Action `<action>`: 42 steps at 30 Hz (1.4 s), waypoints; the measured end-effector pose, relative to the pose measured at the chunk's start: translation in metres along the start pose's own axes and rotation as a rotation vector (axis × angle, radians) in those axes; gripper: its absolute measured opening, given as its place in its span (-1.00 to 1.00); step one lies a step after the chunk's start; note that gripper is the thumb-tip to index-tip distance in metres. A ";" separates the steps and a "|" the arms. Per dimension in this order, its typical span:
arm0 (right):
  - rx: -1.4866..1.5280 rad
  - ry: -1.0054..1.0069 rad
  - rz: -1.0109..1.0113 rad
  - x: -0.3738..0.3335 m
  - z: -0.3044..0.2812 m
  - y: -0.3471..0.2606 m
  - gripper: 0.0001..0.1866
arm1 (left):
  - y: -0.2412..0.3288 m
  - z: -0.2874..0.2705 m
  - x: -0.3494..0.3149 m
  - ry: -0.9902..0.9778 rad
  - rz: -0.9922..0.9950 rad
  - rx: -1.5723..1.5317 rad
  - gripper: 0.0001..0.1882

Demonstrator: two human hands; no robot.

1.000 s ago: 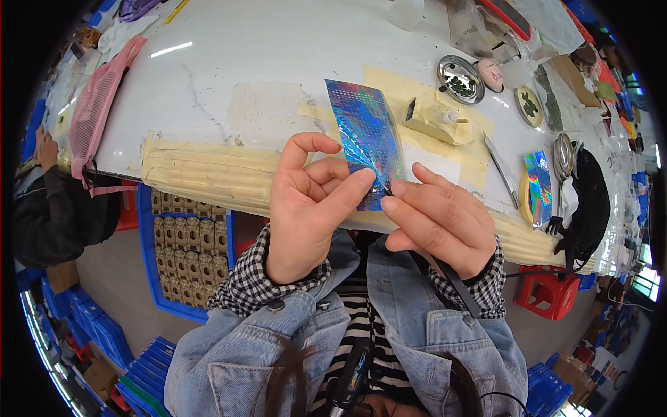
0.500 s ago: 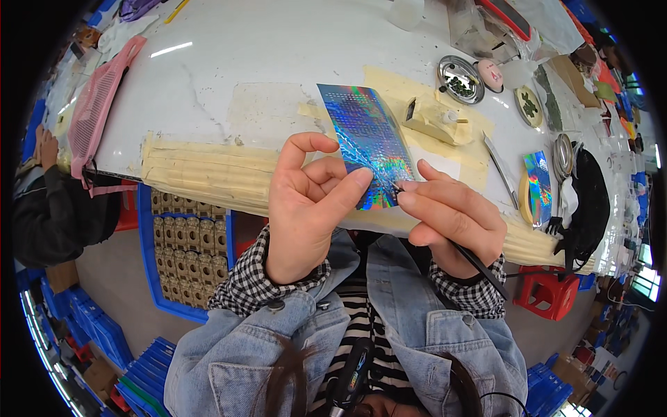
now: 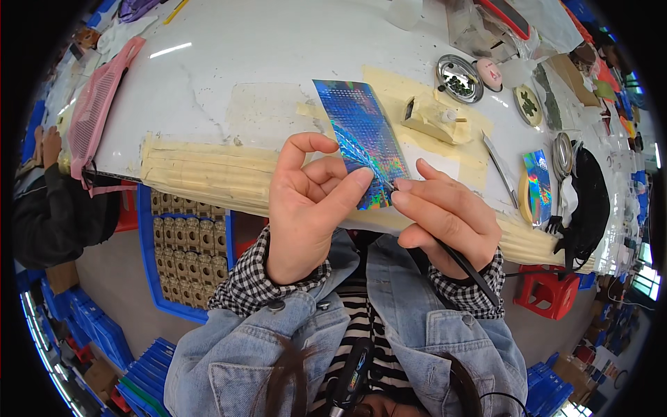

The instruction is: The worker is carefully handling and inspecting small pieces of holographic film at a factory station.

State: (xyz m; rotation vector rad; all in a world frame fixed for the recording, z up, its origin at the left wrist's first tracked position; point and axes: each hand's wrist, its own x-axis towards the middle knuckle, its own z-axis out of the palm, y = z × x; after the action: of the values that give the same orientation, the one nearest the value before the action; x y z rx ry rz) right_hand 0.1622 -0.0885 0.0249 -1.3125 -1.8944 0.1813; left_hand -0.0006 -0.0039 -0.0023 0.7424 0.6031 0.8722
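A shiny blue holographic sticker sheet [image 3: 361, 115], covered in rows of small marks, is pinched and bent between the thumb and fingers of my left hand [image 3: 306, 201]. My right hand [image 3: 455, 222] grips slim black tweezers [image 3: 467, 270]. Their tip meets the sheet's lower right part, close to my left thumb. Whether a label sits in the tip is too small to tell. Just beyond the sheet, a block wrapped in cream tape [image 3: 436, 121] with a small white nozzle rests on taped paper.
A metal dish of small dark green pieces [image 3: 460, 78], a pink oval item [image 3: 489, 74] and a round lid with green pieces [image 3: 528, 105] lie at the right. Nearby are a craft knife [image 3: 500, 170] and a tape roll [image 3: 526, 198]. A pink basket [image 3: 104, 104] stands left, near another person's hand.
The sheet has tilted slightly, its top edge shifting up and left. My right hand and the tweezers have moved a little to the left. My left hand stays in place.
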 end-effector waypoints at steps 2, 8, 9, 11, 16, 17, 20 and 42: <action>0.001 -0.001 -0.005 0.000 0.000 0.000 -0.57 | 0.000 0.000 0.000 0.003 -0.003 0.003 -0.57; -0.013 0.001 -0.012 0.000 0.002 0.000 -0.58 | -0.001 -0.001 0.001 -0.005 -0.004 0.003 -0.57; -0.017 -0.002 -0.011 0.000 0.002 0.000 -0.58 | -0.001 0.000 0.001 -0.007 -0.003 -0.003 -0.58; -0.022 0.002 -0.016 0.001 0.003 0.000 -0.58 | -0.001 0.000 0.001 -0.011 -0.003 -0.006 -0.58; -0.025 0.003 -0.021 0.000 0.003 0.001 -0.59 | -0.001 0.001 0.001 -0.013 -0.003 -0.009 -0.58; -0.024 0.003 -0.023 0.000 0.003 0.001 -0.60 | -0.001 0.000 0.001 -0.011 -0.001 0.001 -0.58; -0.001 0.004 -0.008 0.001 0.002 0.000 -0.61 | -0.002 -0.001 0.001 -0.009 0.001 0.019 -0.58; -0.263 0.109 0.087 -0.024 -0.016 0.018 -0.71 | 0.006 -0.008 0.004 0.117 0.117 -0.003 -0.63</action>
State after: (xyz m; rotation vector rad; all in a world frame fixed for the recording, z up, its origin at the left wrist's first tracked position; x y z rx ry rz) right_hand 0.1894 -0.1052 0.0136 -1.5489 -1.8145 -0.0971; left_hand -0.0065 0.0046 -0.0031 0.7333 0.6673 1.0294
